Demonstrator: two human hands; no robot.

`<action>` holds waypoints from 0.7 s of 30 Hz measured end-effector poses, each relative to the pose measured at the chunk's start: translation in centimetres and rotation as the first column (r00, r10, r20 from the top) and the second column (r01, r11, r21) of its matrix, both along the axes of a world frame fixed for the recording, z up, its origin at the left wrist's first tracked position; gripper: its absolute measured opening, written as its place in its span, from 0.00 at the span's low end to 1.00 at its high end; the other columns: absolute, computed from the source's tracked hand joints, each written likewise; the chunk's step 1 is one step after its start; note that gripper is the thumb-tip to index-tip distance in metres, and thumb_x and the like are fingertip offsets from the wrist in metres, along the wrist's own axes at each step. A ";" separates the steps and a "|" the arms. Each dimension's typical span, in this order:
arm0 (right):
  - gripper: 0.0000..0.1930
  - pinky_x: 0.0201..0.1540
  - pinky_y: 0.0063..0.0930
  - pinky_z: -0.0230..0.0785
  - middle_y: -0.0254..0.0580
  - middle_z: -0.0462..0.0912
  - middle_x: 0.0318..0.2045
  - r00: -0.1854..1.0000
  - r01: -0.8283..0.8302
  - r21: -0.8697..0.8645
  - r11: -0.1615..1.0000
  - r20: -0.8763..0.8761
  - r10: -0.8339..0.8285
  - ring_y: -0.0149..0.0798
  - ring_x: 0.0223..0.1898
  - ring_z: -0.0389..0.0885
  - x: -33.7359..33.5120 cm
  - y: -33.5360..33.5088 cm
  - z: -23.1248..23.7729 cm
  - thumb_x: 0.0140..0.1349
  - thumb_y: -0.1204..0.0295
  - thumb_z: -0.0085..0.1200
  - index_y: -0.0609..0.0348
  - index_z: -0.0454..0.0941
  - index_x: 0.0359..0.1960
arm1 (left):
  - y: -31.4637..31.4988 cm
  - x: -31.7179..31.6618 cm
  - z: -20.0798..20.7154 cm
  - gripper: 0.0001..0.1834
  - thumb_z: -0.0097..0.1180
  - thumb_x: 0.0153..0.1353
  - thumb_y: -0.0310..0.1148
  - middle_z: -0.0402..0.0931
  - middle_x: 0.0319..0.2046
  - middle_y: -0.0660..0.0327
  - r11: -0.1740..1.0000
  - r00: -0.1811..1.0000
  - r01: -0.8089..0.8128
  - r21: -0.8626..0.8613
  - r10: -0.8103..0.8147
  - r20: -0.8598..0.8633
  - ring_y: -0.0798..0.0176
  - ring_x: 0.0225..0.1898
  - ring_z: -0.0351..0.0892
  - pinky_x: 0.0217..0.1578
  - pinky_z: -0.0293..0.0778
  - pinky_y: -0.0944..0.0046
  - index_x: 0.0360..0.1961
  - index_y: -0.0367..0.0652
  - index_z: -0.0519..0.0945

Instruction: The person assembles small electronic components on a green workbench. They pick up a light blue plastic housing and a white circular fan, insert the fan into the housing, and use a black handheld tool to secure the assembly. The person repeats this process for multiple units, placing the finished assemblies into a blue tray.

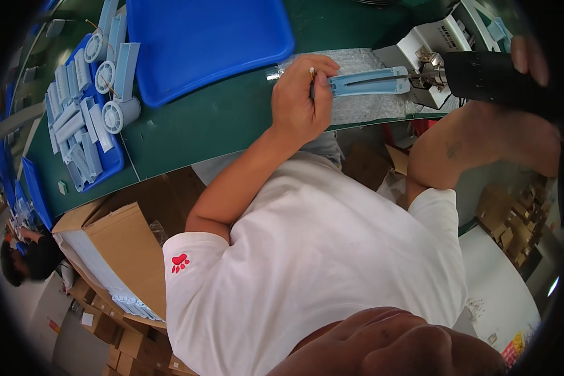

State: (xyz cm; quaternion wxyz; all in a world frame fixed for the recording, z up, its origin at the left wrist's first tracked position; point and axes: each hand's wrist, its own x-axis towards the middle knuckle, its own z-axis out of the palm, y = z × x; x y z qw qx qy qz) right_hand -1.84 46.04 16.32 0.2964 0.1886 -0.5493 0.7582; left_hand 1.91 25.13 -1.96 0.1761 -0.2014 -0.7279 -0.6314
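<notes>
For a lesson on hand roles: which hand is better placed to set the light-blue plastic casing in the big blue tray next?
Probably the left hand: it grips the casing near that tray, while the right hand holds the black electric screwdriver, farther off.

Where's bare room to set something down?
The green table is bare between the large blue tray and the table's near edge, left of your left hand, and beyond the bubble wrap. Leftward, a smaller tray is crowded with pale-blue parts.
</notes>
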 end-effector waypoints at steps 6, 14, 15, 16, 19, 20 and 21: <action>0.33 0.34 0.32 0.67 0.47 0.76 0.38 1.000 0.000 0.027 1.000 0.009 0.000 0.37 0.31 0.72 0.0 -0.9 -0.4 0.61 0.42 0.49 0.61 0.72 0.51 | -0.2 0.1 0.0 0.10 0.43 0.73 0.25 0.84 0.41 0.54 1.000 0.999 -0.006 -0.022 0.007 0.047 0.67 0.29 0.76 0.30 0.71 0.68 0.39 0.36 0.77; 0.34 0.33 0.33 0.68 0.47 0.76 0.38 1.000 0.001 0.030 1.000 -0.002 -0.001 0.37 0.30 0.72 0.3 -1.2 -0.6 0.62 0.40 0.49 0.60 0.72 0.51 | -0.2 0.0 -0.1 0.10 0.42 0.74 0.25 0.84 0.41 0.54 1.000 1.000 -0.011 -0.024 0.011 0.004 0.67 0.29 0.76 0.30 0.71 0.68 0.39 0.36 0.77; 0.34 0.33 0.33 0.68 0.47 0.76 0.38 1.000 0.000 0.029 1.000 -0.002 0.000 0.37 0.30 0.72 0.5 -1.2 -0.6 0.62 0.39 0.49 0.60 0.72 0.51 | -0.2 0.0 -0.2 0.10 0.42 0.74 0.25 0.84 0.41 0.54 1.000 1.000 -0.007 -0.020 0.007 0.006 0.67 0.29 0.76 0.30 0.71 0.68 0.39 0.36 0.77; 0.34 0.33 0.33 0.68 0.47 0.76 0.38 1.000 0.002 0.026 1.000 -0.007 -0.002 0.37 0.30 0.72 0.6 -1.2 -0.5 0.62 0.39 0.48 0.60 0.72 0.51 | -0.1 -0.1 -0.3 0.10 0.42 0.74 0.25 0.84 0.41 0.54 1.000 1.000 -0.006 -0.017 0.006 -0.010 0.67 0.29 0.77 0.31 0.72 0.68 0.39 0.36 0.77; 0.34 0.33 0.33 0.68 0.47 0.76 0.38 1.000 -0.003 0.022 1.000 -0.016 0.004 0.37 0.30 0.72 1.0 -1.3 -0.5 0.62 0.38 0.48 0.60 0.72 0.51 | 0.0 -0.2 -0.7 0.10 0.42 0.74 0.25 0.84 0.41 0.53 1.000 0.999 -0.007 -0.018 0.006 -0.037 0.66 0.29 0.77 0.31 0.72 0.67 0.39 0.36 0.77; 0.34 0.33 0.33 0.68 0.47 0.76 0.38 1.000 -0.006 0.018 1.000 -0.019 0.006 0.37 0.30 0.73 1.0 -1.3 -0.6 0.62 0.38 0.48 0.60 0.72 0.52 | -0.1 -0.2 -0.6 0.10 0.42 0.74 0.25 0.84 0.41 0.53 1.000 0.999 -0.007 -0.025 0.007 -0.032 0.66 0.29 0.77 0.31 0.73 0.67 0.39 0.36 0.77; 0.35 0.33 0.33 0.68 0.47 0.76 0.38 1.000 -0.009 0.018 1.000 -0.023 0.009 0.37 0.30 0.73 1.1 -1.3 -0.6 0.62 0.38 0.48 0.60 0.72 0.52 | -0.1 -0.2 -0.5 0.10 0.42 0.73 0.25 0.84 0.41 0.53 1.000 0.999 -0.009 -0.030 0.008 -0.031 0.66 0.29 0.77 0.31 0.73 0.67 0.39 0.36 0.77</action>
